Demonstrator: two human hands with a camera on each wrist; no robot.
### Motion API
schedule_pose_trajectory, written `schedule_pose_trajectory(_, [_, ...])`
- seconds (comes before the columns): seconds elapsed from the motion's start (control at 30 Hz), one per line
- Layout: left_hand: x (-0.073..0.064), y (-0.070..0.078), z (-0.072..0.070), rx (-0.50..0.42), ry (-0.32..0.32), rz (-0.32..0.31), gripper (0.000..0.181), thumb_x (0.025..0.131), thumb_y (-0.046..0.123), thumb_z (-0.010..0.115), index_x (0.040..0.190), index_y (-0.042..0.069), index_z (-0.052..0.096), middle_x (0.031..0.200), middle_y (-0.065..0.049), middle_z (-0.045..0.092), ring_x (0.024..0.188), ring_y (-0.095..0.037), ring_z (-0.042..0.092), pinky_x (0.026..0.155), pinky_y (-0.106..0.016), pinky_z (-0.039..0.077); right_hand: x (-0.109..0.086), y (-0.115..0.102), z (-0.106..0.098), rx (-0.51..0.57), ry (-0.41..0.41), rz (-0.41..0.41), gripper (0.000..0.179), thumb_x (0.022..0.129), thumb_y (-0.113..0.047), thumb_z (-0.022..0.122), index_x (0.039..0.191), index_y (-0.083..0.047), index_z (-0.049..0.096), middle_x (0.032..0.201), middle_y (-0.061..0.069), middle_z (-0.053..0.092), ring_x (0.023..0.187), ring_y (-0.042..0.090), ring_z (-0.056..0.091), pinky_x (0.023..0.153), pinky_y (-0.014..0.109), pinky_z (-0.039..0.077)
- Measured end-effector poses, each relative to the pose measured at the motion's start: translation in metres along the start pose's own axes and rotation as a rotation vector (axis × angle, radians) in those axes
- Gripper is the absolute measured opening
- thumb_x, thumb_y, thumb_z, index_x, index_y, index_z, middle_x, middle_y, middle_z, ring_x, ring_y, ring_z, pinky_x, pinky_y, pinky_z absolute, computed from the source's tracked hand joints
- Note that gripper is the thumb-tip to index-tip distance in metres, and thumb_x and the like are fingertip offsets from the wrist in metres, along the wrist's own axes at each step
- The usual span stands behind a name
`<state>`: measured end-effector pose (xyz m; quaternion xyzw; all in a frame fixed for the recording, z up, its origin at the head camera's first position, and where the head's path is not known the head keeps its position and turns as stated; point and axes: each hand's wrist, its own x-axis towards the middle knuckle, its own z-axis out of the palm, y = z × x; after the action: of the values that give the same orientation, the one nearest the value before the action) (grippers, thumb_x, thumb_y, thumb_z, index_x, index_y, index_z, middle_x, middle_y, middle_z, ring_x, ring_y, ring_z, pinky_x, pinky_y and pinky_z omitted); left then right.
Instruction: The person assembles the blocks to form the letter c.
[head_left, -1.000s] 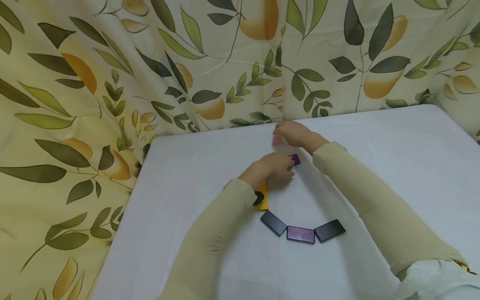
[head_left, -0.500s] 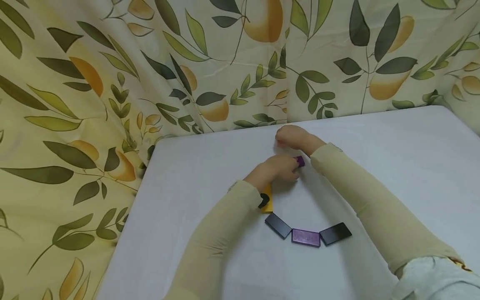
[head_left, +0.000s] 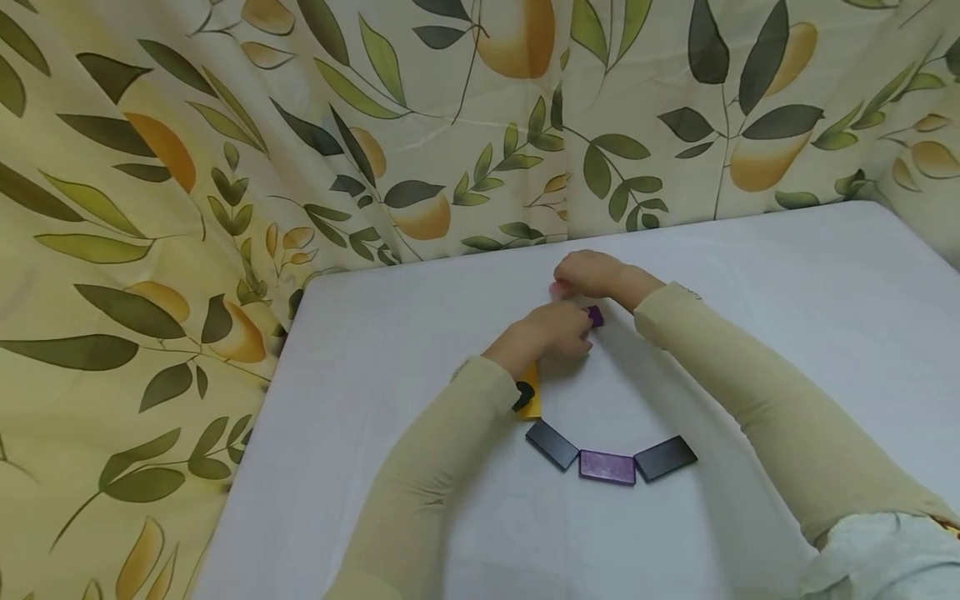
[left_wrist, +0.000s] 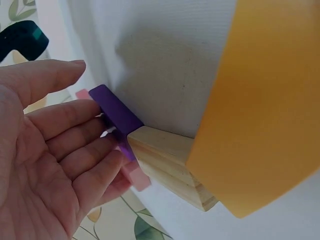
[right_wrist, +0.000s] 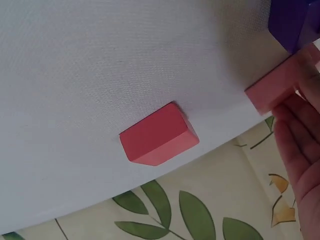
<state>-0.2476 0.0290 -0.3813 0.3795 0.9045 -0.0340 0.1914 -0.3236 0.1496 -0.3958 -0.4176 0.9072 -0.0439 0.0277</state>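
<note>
My left hand (head_left: 553, 329) reaches over the far part of the table. In the left wrist view its fingers are extended, fingertips against a purple block (left_wrist: 117, 110), and the thumb stands apart. A bare wooden block (left_wrist: 170, 162) meets the purple one, and a yellow-orange block (left_wrist: 260, 100) follows, large in the foreground. Farther back, my right hand (head_left: 588, 275) pinches a flat pink block (right_wrist: 275, 85) between thumb and fingers, right by the purple block. Another pinkish-red block (right_wrist: 159, 132) sits on the cloth nearby in the right wrist view; the right hand covers it in the head view.
Continuing the curved row toward the near side are a dark block (head_left: 552, 444), a purple block (head_left: 607, 467) and a second dark block (head_left: 665, 458). White cloth covers the table (head_left: 375, 375). A leaf-and-fruit patterned curtain (head_left: 480, 150) hangs along its back and left edges.
My right hand has drawn slightly nearer with the pink block, closer to the purple one, and now hides more of it. The left hand stays at the purple block.
</note>
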Motion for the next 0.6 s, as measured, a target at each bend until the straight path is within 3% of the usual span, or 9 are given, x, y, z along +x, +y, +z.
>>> schedule_pose_trajectory(0.13, [-0.001, 0.0, -0.002, -0.003, -0.01, -0.001, 0.019, 0.091, 0.029, 0.053, 0.083, 0.012, 0.054, 0.083, 0.001, 0.051, 0.073, -0.012, 0.045, 0.065, -0.024, 0.037, -0.001, -0.001, -0.002, 0.086, 0.004, 0.073, 0.031, 0.086, -0.011, 0.06, 0.058, -0.007, 0.047, 0.057, 0.001, 0.045, 0.056, 0.02, 0.042, 0.056, 0.036, 0.04])
schedule_pose_trajectory(0.6, [0.0, -0.001, 0.0, 0.008, -0.007, 0.012, 0.019, 0.09, 0.028, 0.054, 0.081, 0.011, 0.053, 0.078, 0.001, 0.048, 0.071, -0.012, 0.044, 0.064, -0.024, 0.036, -0.016, -0.003, -0.005, 0.1, -0.024, 0.224, 0.025, 0.081, -0.015, 0.063, 0.059, -0.007, 0.052, 0.059, 0.003, 0.047, 0.058, 0.019, 0.042, 0.055, 0.034, 0.037])
